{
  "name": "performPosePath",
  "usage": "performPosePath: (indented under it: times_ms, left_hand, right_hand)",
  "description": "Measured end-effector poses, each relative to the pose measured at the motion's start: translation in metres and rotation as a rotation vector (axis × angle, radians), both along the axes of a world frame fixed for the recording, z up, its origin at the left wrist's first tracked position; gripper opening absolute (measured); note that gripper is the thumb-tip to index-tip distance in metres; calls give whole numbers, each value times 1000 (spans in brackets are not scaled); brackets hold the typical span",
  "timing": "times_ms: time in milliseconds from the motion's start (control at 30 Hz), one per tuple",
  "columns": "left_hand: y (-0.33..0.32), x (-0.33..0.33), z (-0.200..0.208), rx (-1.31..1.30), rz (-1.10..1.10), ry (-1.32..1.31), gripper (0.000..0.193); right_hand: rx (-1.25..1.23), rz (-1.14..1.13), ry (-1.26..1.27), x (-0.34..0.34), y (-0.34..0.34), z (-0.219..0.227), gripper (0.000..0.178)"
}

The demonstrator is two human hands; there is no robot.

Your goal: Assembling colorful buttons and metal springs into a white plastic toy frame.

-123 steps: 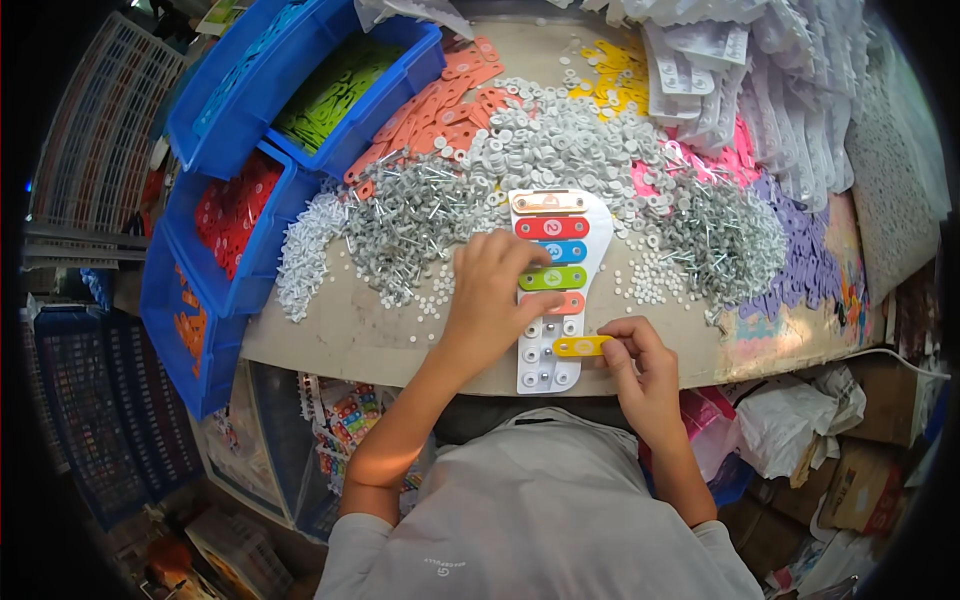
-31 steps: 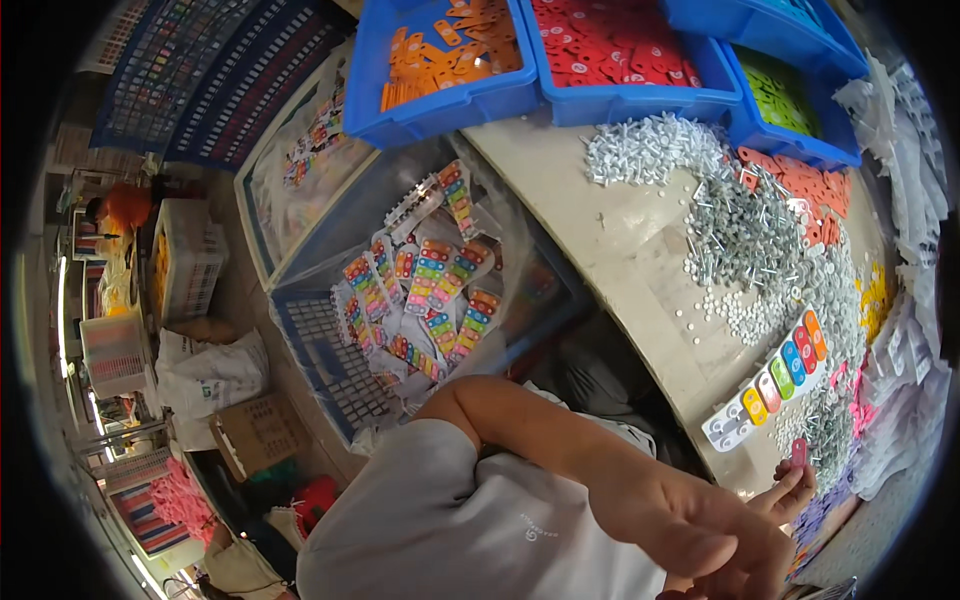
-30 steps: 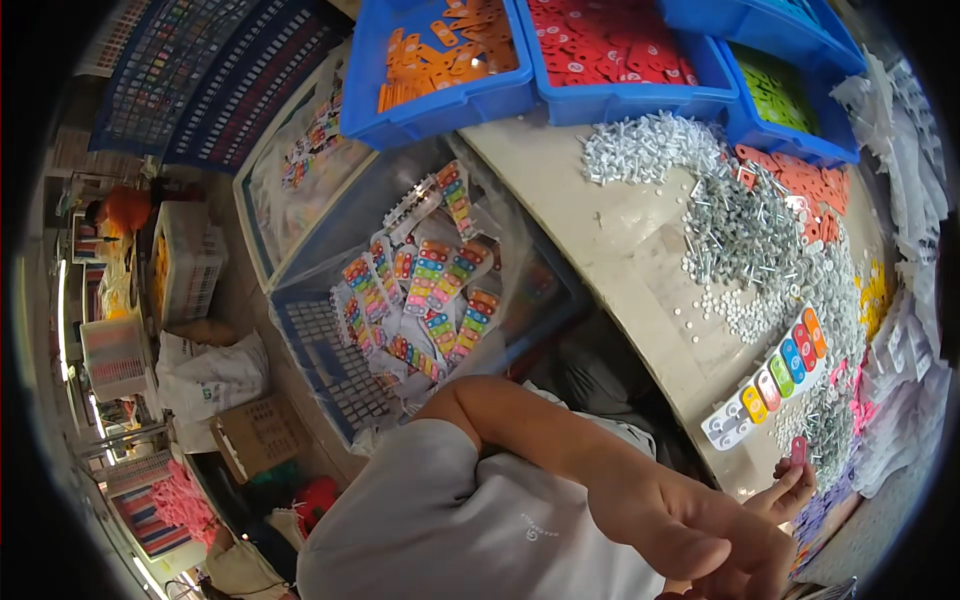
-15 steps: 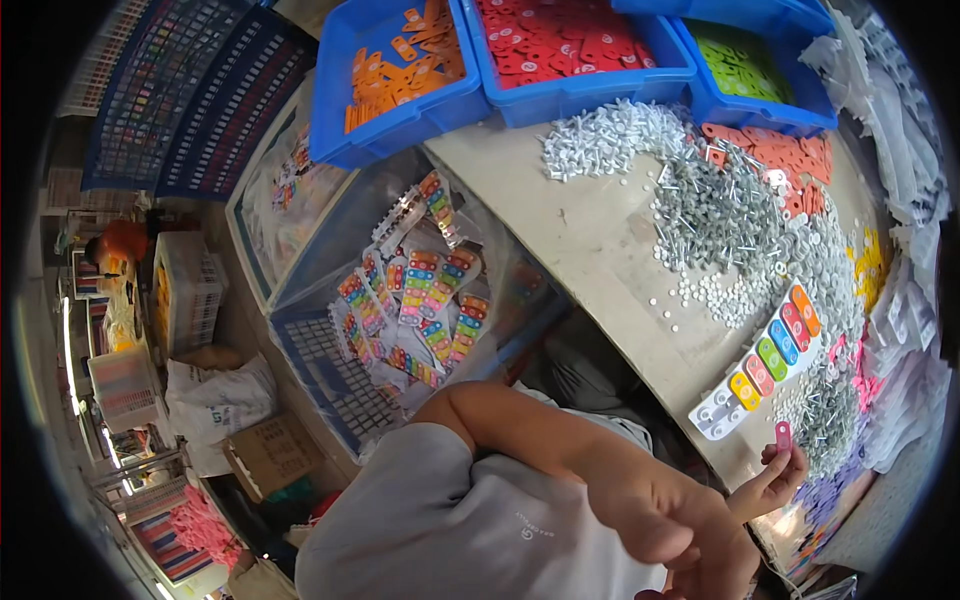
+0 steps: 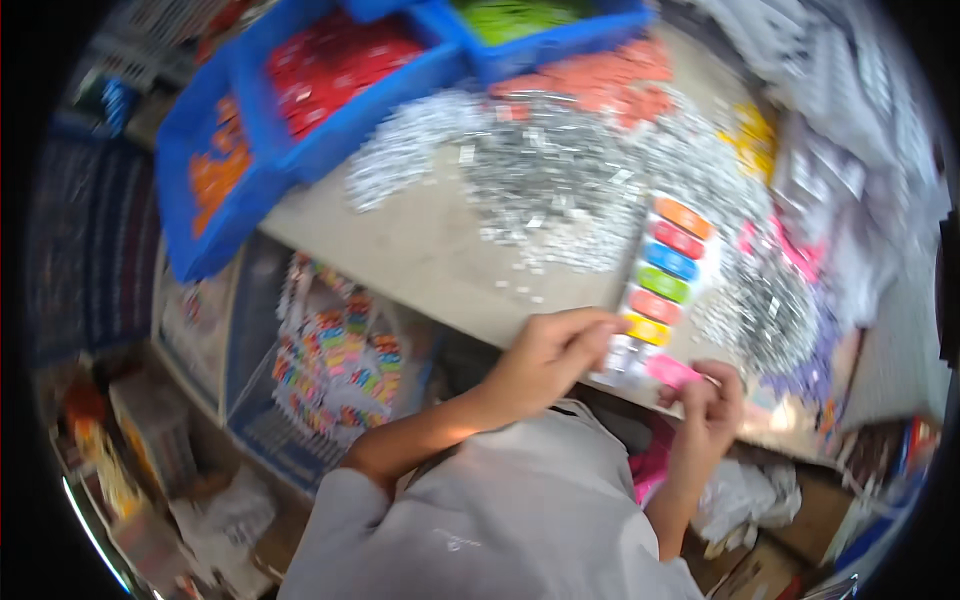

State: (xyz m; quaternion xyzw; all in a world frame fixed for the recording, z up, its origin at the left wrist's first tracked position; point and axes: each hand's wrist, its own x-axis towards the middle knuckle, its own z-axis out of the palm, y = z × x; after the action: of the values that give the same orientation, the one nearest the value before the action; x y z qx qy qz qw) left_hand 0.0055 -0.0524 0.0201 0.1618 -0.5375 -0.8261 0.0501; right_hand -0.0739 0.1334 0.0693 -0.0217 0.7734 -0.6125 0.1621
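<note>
A white card (image 5: pixel 625 365) lies on the table near its front edge, bearing a column of orange, red, blue, green, coral and yellow plastic strips (image 5: pixel 668 262). My left hand (image 5: pixel 545 362) is at the card's left edge beside the yellow strip, thumb and fingers pinched together; what is between them is hidden. A pink strip (image 5: pixel 672 372) is pinched in my right hand (image 5: pixel 712 400), close to the card's lower end. Motion blurs the picture.
Beyond the card spread heaps of silvery screws (image 5: pixel 545 150) and small white pieces (image 5: pixel 410 140). Blue bins (image 5: pixel 300 165) of orange, red and green strips stand at the far left. Loose coral strips (image 5: pixel 610 80) lie behind the screws. Below the table, a lined crate (image 5: pixel 335 370) holds finished-looking strip cards.
The view has swung to the right. My left hand has come from in front of my body to the card's edge. My right hand has brought the pink strip to the card's lower end.
</note>
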Motion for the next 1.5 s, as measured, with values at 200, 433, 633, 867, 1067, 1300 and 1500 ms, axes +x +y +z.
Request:
performPosePath:
  times_ms: [200,433,633,867,1067,1300,1500]
  left_hand:
    - [7,0,9,-29,-137,-88,22]
    - [8,-2,4,-150,-213,-106,11]
    - [5,-2,-10,-699,-209,202,6]
    - [6,-15,-27,-985,79,22,16]
    - [12,-22,-29,-1046,61,32,24]
    - [10,-27,-27,-1024,-5,37,24]
    - [-2,-20,-31,-935,60,74,16]
  right_hand:
    - [-127,76,-136,-1,-4,-5,13]
    - [47,259,11,-4,12,-14,12]
    - [207,329,167,-8,16,-10,9]
    - [161,241,33,-22,9,-24,9]
    - [211,261,85,-25,1,-34,12]
    - [292,240,-105,-39,11,-40,25]
    - [-10,105,-21,-35,40,-57,18]
